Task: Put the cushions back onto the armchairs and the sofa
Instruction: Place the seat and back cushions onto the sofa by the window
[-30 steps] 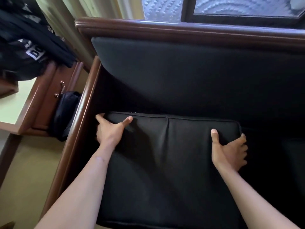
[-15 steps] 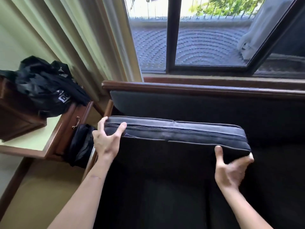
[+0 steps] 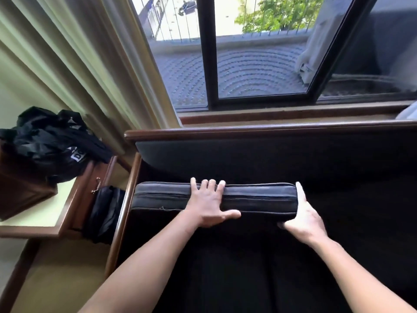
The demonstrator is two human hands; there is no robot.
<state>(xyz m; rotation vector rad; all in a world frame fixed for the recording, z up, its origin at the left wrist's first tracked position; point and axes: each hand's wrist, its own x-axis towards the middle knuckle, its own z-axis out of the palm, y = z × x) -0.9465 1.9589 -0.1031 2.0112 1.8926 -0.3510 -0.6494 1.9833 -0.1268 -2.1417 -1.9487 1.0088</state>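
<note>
1. Black fabric fills the near field: the sofa (image 3: 259, 279) seat lies dark and flat under both forearms. Whether a seat cushion already sits there or it is the bare base I cannot tell, since it is too dark to make out any seams.

2. Just beyond, the cushion (image 3: 158, 197) stands on its long edge at the left end of the seat, its zip side facing the camera and its left end close to the wooden armrest (image 3: 123, 213).

3. The left hand (image 3: 208, 205) is spread wide over the cushion's upper edge, fingers draped across the top and thumb splayed along the lower seam; it presses rather than clasps.

4. The right hand (image 3: 303, 216) cups the cushion's right end, thumb up along the end face and fingers curled underneath, so it does have a hold.

5. My judgement: this one cushion is nearly placed as a back piece, needing only to be leaned against the backrest (image 3: 270, 154), which is still a little apart from it. The rest of the sofa to the right appears uncovered, and no armchairs are in view, so most of the task seems left.

6. Nothing blocks the gap behind the cushion. To the left, a side table (image 3: 45, 213) carries a black bag (image 3: 49, 141), and another dark bag (image 3: 103, 213) is wedged between table and armrest, clear of the work.

7. Farthest off are the curtain (image 3: 90, 64) and the window (image 3: 248, 64).
</note>
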